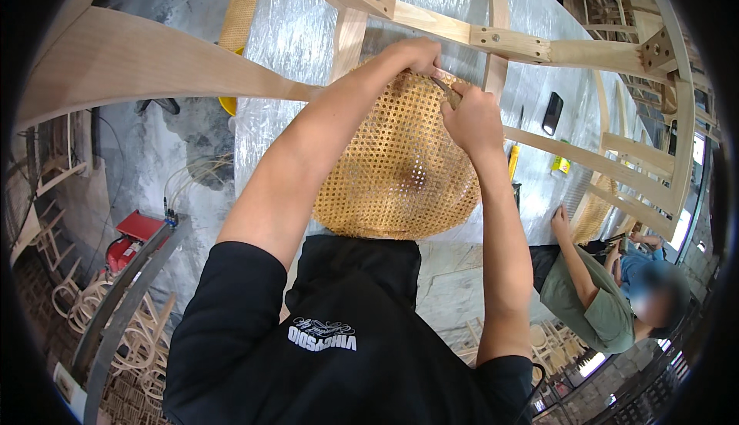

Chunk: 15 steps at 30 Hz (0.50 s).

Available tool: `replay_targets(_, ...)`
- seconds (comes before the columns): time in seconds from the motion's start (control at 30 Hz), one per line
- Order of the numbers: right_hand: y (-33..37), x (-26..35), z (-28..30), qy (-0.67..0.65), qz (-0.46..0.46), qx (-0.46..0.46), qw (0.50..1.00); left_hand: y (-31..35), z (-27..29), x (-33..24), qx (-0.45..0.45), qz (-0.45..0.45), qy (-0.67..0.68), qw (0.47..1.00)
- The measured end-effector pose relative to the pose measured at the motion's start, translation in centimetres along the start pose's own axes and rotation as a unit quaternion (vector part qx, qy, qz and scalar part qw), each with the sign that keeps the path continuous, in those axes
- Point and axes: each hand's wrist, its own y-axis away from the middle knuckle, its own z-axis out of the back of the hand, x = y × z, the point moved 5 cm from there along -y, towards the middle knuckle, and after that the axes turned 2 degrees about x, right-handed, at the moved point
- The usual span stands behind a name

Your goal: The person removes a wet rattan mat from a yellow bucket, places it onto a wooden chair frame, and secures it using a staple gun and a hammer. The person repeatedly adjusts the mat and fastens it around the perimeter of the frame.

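Observation:
A sheet of woven cane webbing (392, 163) bulges in front of me, set against a pale wooden chair frame (435, 23). At the webbing's far edge, my left hand (416, 55) is closed, its fingertips pressed on the rim; part of its grip is hidden. Just to the right and nearer, my right hand (473, 117) is closed around a thin dark tool (441, 84). The tool's tip points toward my left hand along the edge; its exact kind cannot be made out.
Clear plastic film covers the table (285, 25). To the right lie a black phone-like object (553, 113), a yellow-handled tool (513, 159) and a yellow-green packet (561, 165). A co-worker (593, 302) stands at the right. A broad wooden piece (146, 71) juts in from the left.

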Motion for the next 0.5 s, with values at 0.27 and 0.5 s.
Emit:
replay_targets(0.27,0.3,-1.2,-0.2,0.011,0.087,0.003,0.996,0.4,-0.1,0.0,-0.024,-0.014,0.032,0.999)
replay_targets(0.5,0.8,0.0,-0.8,0.044,0.071,-0.010,0.996,-0.1,0.0,0.3,0.001,0.018,0.010,1.000)
